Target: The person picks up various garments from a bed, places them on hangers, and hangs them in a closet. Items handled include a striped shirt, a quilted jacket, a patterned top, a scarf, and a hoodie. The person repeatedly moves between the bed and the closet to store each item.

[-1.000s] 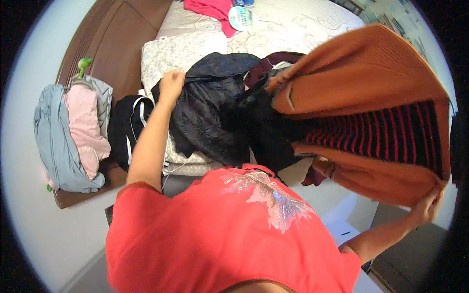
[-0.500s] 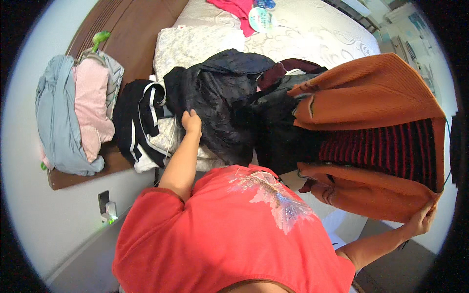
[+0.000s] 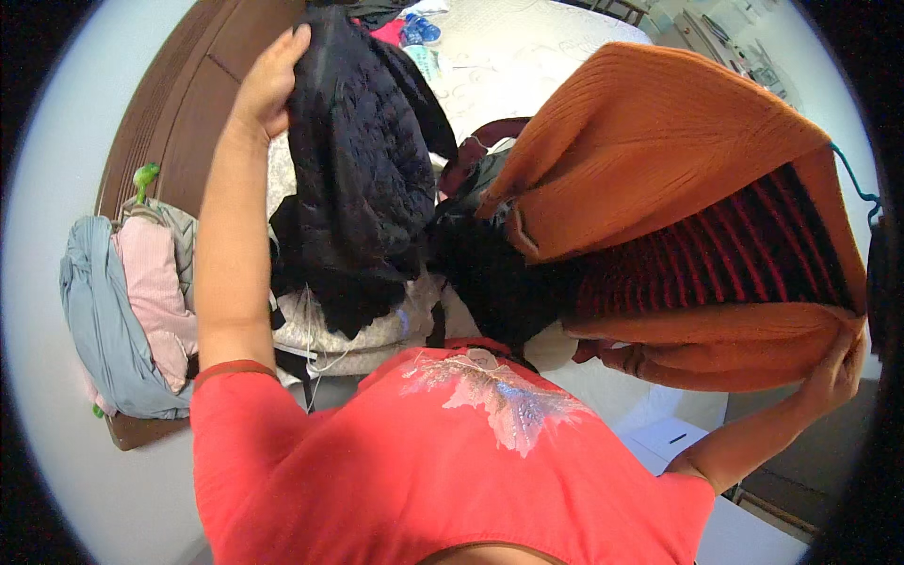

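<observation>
My left hand (image 3: 271, 83) is raised at the upper left, its fingers closed on the edge of a black quilted jacket (image 3: 363, 141). The jacket hangs down in folds over the near edge of the bed. At the far right my right hand (image 3: 836, 370) grips the shoulder of an orange knit cardigan (image 3: 650, 132). The cardigan spreads open around a black and red striped knit top (image 3: 725, 250), and the hook of a teal hanger (image 3: 855, 179) sticks out beyond its collar. Black fabric lies between the jacket and the cardigan.
Blue-grey (image 3: 108, 325) and pink (image 3: 155, 292) garments hang over the wooden headboard (image 3: 188, 104) at the left. A patterned bed (image 3: 499, 52) lies behind the clothes, with blue items (image 3: 420, 30) on it. A white surface (image 3: 664, 438) stands low at the right.
My left hand has moved up and away, lifting the black jacket with it. The cardigan's upper side has swung left and up, while my right hand has risen slightly.
</observation>
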Tool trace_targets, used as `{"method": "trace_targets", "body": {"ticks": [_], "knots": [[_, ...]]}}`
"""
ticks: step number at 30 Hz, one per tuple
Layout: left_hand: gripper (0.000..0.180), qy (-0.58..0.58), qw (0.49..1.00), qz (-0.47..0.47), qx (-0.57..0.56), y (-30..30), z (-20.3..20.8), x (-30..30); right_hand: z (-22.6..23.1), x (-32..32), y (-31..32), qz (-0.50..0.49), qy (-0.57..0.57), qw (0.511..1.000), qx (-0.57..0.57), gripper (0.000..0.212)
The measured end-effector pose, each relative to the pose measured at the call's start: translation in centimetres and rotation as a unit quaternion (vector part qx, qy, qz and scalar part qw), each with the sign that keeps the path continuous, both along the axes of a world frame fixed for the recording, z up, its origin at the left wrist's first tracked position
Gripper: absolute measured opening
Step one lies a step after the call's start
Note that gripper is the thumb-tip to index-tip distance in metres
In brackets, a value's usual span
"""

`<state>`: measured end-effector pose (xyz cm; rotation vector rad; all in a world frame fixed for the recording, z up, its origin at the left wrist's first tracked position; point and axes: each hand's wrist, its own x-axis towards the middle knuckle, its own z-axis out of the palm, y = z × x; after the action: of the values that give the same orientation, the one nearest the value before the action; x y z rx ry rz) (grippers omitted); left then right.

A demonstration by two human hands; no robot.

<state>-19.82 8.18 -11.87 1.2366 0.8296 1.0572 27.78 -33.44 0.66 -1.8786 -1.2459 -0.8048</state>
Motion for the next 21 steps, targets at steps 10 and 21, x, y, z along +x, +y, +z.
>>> {"method": "trace_targets", "body": {"ticks": [10,21], "knots": [[0.028,0.046,0.995,-0.043,0.076,1.2,9.6,5.0,-2.5,-5.6,5.2,0.098,-0.011,0.991,-0.086,0.021],[0.026,-0.075,0.96,-0.224,0.153,1.5,16.4,6.7,-4.1,-11.4,12.2,0.267,-0.029,0.953,-0.143,0.025]]}}
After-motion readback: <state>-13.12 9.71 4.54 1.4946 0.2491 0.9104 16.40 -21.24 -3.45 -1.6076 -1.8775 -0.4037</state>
